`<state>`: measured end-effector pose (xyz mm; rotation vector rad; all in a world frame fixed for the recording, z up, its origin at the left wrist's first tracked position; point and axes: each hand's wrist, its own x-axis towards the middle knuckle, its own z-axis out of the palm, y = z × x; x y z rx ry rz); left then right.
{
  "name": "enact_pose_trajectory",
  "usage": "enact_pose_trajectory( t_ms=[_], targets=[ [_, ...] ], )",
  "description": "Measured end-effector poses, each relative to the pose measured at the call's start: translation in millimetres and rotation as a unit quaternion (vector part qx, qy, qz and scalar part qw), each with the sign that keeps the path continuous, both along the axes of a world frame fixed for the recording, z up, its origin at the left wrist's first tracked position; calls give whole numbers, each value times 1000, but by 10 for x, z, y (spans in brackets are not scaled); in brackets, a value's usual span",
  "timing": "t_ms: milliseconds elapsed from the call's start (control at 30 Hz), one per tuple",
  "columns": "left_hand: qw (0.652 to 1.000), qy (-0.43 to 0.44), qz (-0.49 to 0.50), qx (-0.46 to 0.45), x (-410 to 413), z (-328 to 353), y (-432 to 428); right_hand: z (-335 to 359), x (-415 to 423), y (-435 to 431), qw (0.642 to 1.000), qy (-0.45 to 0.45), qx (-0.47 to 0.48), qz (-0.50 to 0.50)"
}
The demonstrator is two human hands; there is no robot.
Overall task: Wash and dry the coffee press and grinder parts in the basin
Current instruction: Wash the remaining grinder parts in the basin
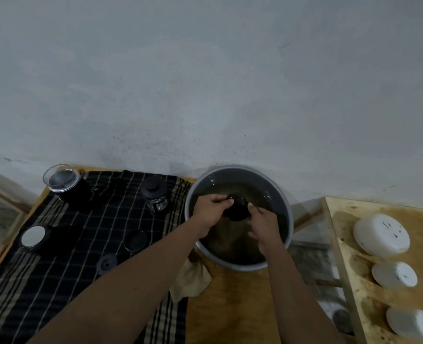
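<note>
A grey round basin [289, 212] holds murky water. Over it, my left hand [211, 209] and my right hand [263, 227] both grip a black round part [237, 208] at the water's surface. On the dark striped cloth [56, 269] to the left lie other pieces: a glass coffee press with a black lid [155, 196], a black grinder with a clear cap [64, 183], a black cup with a pale disc inside [33, 236], a round mesh disc [135, 240] and a small black cross-shaped disc [107, 263].
A crumpled beige rag [190, 279] lies at the basin's near left side on the wooden table [230, 306]. Three white upturned bowls [381, 234] stand on a wooden shelf at the right. A pale wall rises just behind the table.
</note>
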<state>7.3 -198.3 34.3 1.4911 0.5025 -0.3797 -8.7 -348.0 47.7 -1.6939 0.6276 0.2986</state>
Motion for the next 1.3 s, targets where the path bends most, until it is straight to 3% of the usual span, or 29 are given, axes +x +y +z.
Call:
enact_pose_trajectory(
  t_ms=[200,467,767,967,1200,1300],
  targets=[
    [989,-111,-59,72,3,46,43,51,-26,-65,999,-30,27,20],
    [980,-132,-70,129,-34,-74,11,55,-43,-88,995,-73,-14,71],
    [976,-170,-56,120,-84,255,115,302,28,-67,990,-110,-4,84],
    [968,-206,-14,144,-456,626,1268,651,157,774,954,-132,15,267],
    [942,-120,82,304,-1335,362,2624,381,-130,2369,892,-92,-19,443],
    [944,-79,150,284,-1703,84,2819,175,-325,2877,877,-42,-24,477]
  ],
)
